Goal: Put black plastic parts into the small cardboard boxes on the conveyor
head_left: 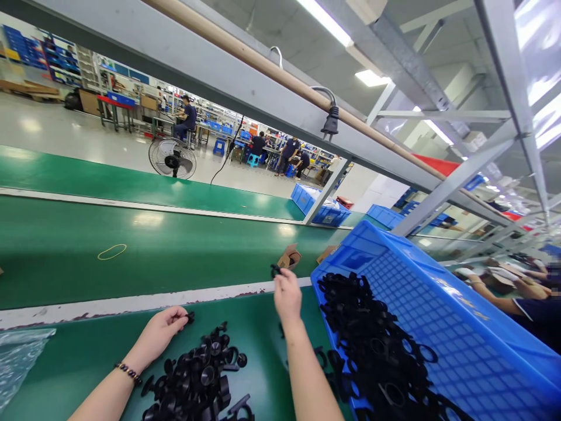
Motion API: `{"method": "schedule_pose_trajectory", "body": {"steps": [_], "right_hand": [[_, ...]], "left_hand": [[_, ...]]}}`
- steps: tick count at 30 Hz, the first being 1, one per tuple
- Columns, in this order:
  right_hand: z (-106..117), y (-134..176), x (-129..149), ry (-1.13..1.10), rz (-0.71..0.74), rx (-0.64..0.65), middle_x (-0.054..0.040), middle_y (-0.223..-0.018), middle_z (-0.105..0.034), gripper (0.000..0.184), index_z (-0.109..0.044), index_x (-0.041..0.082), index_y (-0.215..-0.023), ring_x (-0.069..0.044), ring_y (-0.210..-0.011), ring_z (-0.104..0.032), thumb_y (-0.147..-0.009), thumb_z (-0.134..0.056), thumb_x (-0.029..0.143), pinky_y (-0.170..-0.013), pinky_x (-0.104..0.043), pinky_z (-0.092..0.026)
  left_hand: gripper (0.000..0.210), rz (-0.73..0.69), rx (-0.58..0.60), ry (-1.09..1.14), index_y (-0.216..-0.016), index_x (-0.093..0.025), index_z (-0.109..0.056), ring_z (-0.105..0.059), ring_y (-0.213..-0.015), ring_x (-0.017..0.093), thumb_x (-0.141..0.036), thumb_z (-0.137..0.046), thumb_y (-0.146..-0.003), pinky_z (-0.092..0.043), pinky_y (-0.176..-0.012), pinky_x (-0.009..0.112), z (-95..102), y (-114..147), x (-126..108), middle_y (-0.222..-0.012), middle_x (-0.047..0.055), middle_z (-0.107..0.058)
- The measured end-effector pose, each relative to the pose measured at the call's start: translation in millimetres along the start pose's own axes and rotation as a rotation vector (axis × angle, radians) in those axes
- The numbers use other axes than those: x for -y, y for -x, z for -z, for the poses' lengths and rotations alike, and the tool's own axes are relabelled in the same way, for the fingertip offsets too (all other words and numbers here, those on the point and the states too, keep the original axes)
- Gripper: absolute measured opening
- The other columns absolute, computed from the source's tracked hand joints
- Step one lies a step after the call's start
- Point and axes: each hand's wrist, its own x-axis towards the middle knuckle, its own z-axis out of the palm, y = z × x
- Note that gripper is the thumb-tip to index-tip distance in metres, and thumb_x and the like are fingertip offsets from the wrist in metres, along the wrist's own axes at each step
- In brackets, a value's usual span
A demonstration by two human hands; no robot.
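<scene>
My left hand [163, 331], a beaded bracelet on its wrist, pinches a small black part [190, 317] just above the green bench. In front of it lies a pile of black round plastic parts [205, 374], some disc-shaped with stems. My right hand [288, 295] is raised over the bench's white edge strip, its fingers closed on a small black plastic part [275, 271]. The exact shape of either held part is hard to make out. Right of that hand, a tilted blue plastic crate [438, 292] holds many black ring-shaped parts [377, 339], a few spilling beside my forearm.
Small open cardboard boxes [290, 257] stand on the green belt [197, 251], where a rubber band [111, 252] lies. A clear plastic bag [24, 356] is at left. A metal frame [263, 82] with a hanging plug [330, 121] crosses overhead. Co-workers' arms [495, 292] show at right.
</scene>
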Motion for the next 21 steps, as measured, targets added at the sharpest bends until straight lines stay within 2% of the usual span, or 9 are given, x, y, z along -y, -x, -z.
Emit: {"method": "schedule_pose_trajectory", "body": {"steps": [2, 4, 7, 9, 15, 21], "right_hand": [[10, -33, -34, 0.077, -0.051, -0.091, -0.0104, -0.104, -0.053, 0.027, -0.063, 0.015, -0.082, -0.017, -0.097, -0.049, -0.082, -0.037, 0.023, -0.086, -0.029, -0.039], [13, -61, -69, 0.175, -0.095, -0.128, -0.0096, -0.105, -0.053, 0.026, -0.063, 0.015, -0.085, -0.017, -0.094, -0.050, -0.080, -0.038, 0.023, -0.081, -0.028, -0.041], [3, -84, -107, 0.302, -0.078, -0.082, -0.0081, -0.100, -0.057, 0.025, -0.063, 0.015, -0.081, -0.016, -0.086, -0.054, -0.078, -0.039, 0.020, -0.074, -0.026, -0.043], [-9, -88, -120, 0.337, -0.044, -0.041, -0.0074, -0.098, -0.058, 0.025, -0.063, 0.015, -0.079, -0.015, -0.083, -0.055, -0.078, -0.039, 0.018, -0.072, -0.025, -0.043], [-41, -79, -118, 0.333, 0.105, 0.107, -0.0057, -0.101, -0.058, 0.025, -0.064, 0.017, -0.079, -0.014, -0.084, -0.054, -0.079, -0.038, 0.016, -0.074, -0.024, -0.043], [-46, -82, -102, 0.338, 0.344, 0.326, -0.0085, -0.104, -0.058, 0.025, -0.063, 0.014, -0.086, -0.017, -0.096, -0.049, -0.078, -0.039, 0.013, -0.087, -0.030, -0.036]], "left_hand": [[0.024, -0.004, -0.009, -0.005, -0.072, -0.018, -0.051, -0.043, -0.056, 0.012, -0.041, -0.047, -0.072, -0.035, -0.056, 0.022, -0.8, 0, 0, -0.059, -0.003, -0.047], [0.024, -0.007, -0.016, -0.014, -0.072, -0.018, -0.051, -0.042, -0.055, 0.012, -0.042, -0.047, -0.072, -0.035, -0.055, 0.022, -1.6, 0, 1, -0.059, -0.004, -0.047], [0.024, -0.014, -0.014, -0.022, -0.071, -0.018, -0.051, -0.041, -0.055, 0.011, -0.042, -0.046, -0.073, -0.034, -0.054, 0.021, -2.6, 0, 1, -0.059, -0.004, -0.046], [0.024, -0.017, -0.012, -0.023, -0.071, -0.018, -0.051, -0.041, -0.056, 0.012, -0.041, -0.045, -0.073, -0.034, -0.054, 0.021, -2.9, 0, 2, -0.058, -0.004, -0.045], [0.025, -0.002, -0.016, -0.031, -0.072, -0.018, -0.052, -0.043, -0.057, 0.013, -0.043, -0.045, -0.072, -0.035, -0.056, 0.021, -2.2, -2, 2, -0.059, -0.003, -0.048], [0.026, -0.003, -0.018, -0.032, -0.073, -0.018, -0.053, -0.043, -0.058, 0.013, -0.043, -0.047, -0.071, -0.036, -0.056, 0.021, -2.2, -1, 1, -0.060, -0.003, -0.047]]}}
